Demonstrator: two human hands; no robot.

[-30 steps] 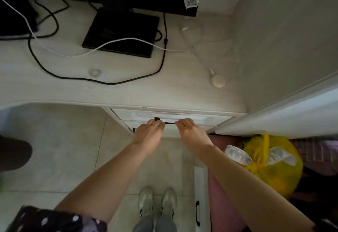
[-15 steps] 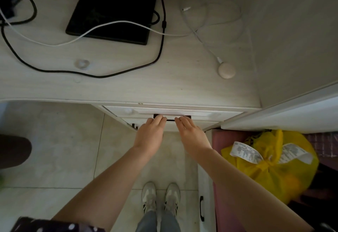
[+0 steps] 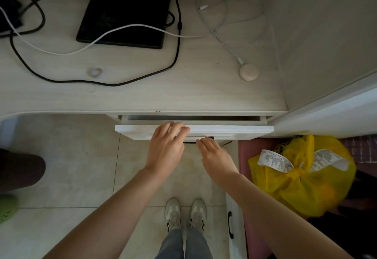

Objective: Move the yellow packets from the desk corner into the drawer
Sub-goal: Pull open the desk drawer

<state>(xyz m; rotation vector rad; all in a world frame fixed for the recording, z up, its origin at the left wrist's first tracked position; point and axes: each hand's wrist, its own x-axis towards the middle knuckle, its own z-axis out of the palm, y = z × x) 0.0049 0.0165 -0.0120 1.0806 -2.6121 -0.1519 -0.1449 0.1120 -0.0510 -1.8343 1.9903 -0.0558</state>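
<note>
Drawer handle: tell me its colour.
Black. The handle shows in the head view, on the white drawer front, partly hidden by the right hand.

We see the drawer [image 3: 224,130] pulled out a little from under the desk [image 3: 142,95] now, with a dark gap showing. Our left hand [image 3: 166,148] has moved up onto its top edge.
</note>
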